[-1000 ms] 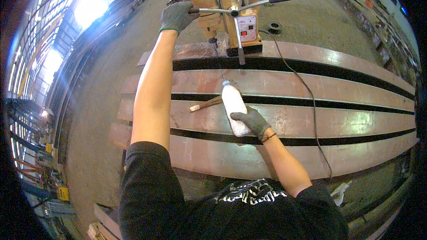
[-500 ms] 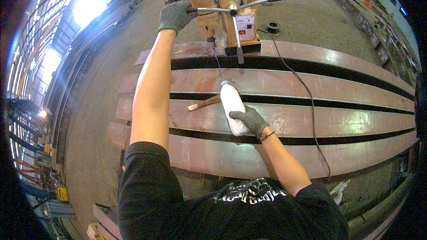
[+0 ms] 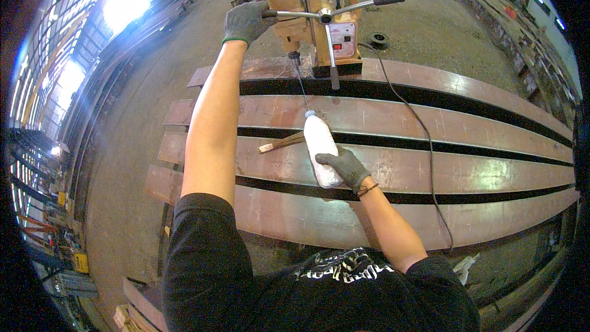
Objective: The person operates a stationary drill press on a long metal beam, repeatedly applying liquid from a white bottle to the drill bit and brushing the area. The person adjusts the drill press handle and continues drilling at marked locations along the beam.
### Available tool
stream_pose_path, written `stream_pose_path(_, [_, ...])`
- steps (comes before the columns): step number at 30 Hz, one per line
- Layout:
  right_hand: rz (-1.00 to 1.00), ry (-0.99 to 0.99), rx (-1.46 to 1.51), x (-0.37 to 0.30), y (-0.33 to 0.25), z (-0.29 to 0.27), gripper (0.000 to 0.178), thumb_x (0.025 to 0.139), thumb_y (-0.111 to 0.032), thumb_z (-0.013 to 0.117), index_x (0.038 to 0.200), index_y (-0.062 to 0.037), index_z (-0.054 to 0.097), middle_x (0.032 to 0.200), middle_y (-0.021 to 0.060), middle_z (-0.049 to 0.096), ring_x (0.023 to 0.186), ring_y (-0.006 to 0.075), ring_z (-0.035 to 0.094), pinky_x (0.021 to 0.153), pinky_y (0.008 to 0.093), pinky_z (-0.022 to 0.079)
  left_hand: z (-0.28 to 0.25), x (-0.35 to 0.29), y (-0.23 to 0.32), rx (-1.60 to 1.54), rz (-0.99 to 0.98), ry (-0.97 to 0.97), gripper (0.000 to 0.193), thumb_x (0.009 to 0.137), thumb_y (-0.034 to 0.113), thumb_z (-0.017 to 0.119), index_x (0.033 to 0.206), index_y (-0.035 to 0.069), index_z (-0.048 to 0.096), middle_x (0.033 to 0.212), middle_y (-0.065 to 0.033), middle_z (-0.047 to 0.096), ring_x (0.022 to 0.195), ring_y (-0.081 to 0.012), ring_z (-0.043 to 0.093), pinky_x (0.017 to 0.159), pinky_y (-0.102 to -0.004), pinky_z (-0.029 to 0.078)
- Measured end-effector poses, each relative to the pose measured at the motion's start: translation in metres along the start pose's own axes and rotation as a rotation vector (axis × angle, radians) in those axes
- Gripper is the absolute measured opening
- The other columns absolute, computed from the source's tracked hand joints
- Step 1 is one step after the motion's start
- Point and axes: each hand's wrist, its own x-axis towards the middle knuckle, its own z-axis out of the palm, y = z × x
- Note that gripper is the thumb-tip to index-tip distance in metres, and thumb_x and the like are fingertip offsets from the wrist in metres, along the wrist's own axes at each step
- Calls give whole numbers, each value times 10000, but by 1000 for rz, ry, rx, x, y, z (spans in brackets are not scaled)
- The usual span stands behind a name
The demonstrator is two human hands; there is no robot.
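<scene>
My left hand [image 3: 246, 21], in a grey knit glove, has its fingers wrapped around one steel spoke handle [image 3: 289, 15] of the yellow magnetic drill press [image 3: 319, 21], which stands on the far rusty steel plate [image 3: 467, 83]. My gloved right hand [image 3: 347, 167] grips a white plastic squeeze bottle [image 3: 321, 147], fingers closed around its lower half, nozzle tilted toward the drill bit [image 3: 295, 60]. A small wooden-handled brush [image 3: 281, 142] lies just beside the bottle, and a black power cable [image 3: 424, 141] trails across the plates.
</scene>
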Motion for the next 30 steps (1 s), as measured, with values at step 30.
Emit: stream_pose_path(30, [-157,-91,157,8,12,1,570,947,-277,727,1399,25,553,1199,99,663,1022,228,658,899,379,543,51,19,-8,-32,-219,94,260,828,312,655,913,132,822,953,-151,779,895,-349,756,776,-487,578])
